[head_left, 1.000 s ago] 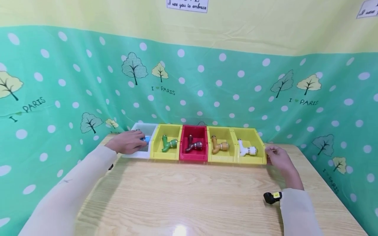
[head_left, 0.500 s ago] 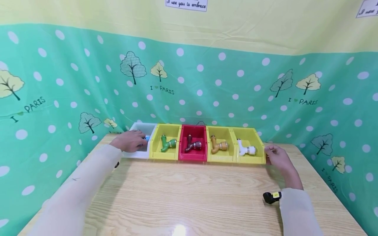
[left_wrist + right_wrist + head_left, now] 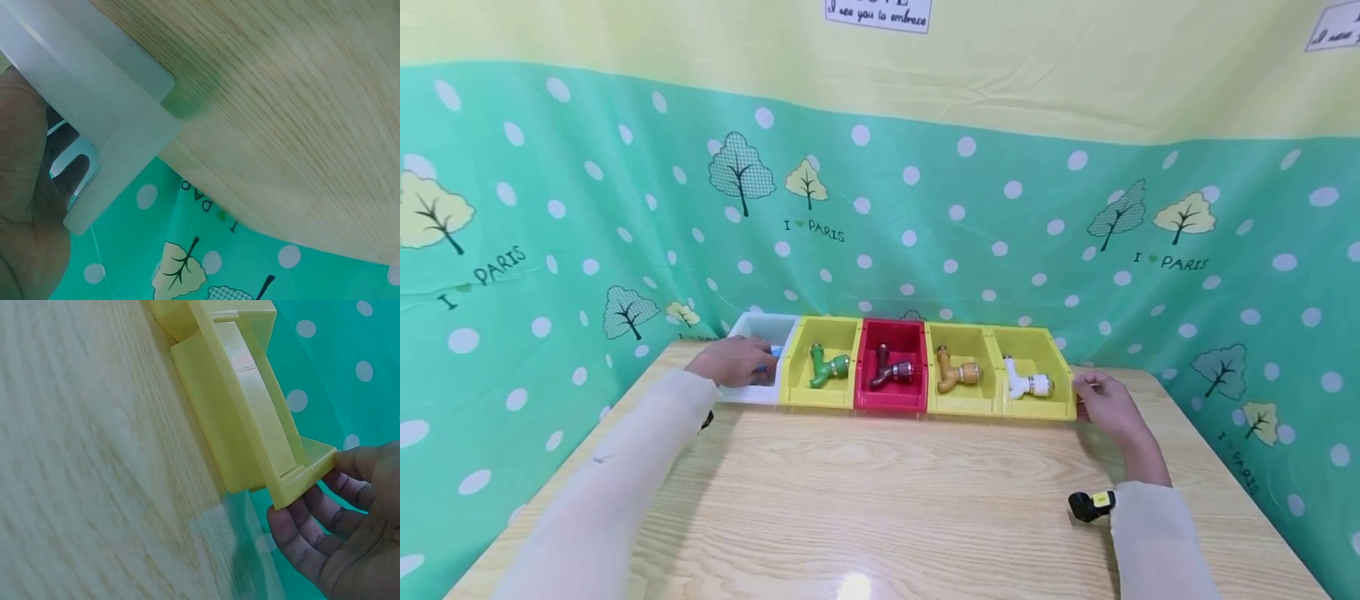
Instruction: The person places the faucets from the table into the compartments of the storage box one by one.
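Inside the white bin (image 3: 775, 326) at the row's left end, my left hand (image 3: 733, 361) has its fingers around a blue tap (image 3: 770, 365), mostly covered by them. Behind the bin's pale wall (image 3: 94, 87), curled fingers show through the opening in the left wrist view. At the opposite end, my right hand (image 3: 1108, 402) holds the outer edge of the last yellow bin (image 3: 269, 419), thumb on the rim and fingertips against its side. That bin contains a white tap (image 3: 1026, 382).
Between the end bins stand a yellow bin with a green tap (image 3: 829, 367), a red bin with a dark red tap (image 3: 891, 368), and a yellow bin with an orange tap (image 3: 958, 372). A green dotted curtain (image 3: 880, 250) hangs behind the wooden table (image 3: 880, 492).
My left hand has shifted slightly right in the white bin, and less of the blue tap shows. The right hand keeps its place at the yellow bin's edge.
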The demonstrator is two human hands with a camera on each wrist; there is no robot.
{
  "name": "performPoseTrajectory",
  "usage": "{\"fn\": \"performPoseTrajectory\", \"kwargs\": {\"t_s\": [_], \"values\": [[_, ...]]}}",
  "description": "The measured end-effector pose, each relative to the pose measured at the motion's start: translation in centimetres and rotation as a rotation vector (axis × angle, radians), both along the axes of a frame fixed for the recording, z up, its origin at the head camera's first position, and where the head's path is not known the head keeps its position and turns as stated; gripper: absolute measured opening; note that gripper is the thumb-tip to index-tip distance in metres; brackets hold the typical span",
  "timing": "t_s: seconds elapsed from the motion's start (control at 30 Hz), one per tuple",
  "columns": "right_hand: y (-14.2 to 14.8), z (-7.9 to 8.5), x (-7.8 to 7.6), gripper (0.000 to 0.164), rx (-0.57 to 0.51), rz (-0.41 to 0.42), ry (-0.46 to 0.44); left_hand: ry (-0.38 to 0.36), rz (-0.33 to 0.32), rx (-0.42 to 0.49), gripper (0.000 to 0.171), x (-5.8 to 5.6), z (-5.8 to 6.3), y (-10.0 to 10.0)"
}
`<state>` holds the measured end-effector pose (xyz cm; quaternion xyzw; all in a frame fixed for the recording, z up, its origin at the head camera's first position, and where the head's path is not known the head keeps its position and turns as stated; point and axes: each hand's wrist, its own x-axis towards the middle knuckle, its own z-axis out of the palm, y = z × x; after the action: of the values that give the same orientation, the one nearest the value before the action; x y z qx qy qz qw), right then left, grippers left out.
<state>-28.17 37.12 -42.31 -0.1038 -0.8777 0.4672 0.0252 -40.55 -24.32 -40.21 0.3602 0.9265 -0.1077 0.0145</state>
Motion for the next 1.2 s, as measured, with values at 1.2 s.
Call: {"fn": "performPoseTrajectory", "kwargs": {"t_s": [1.2], "values": [[0.0, 3.7, 0.5, 0.068, 0.362, 0.154, 0.044, 0.119, -0.001, 0.276, 0.002, 1.3, 0.4, 0.0]]}}
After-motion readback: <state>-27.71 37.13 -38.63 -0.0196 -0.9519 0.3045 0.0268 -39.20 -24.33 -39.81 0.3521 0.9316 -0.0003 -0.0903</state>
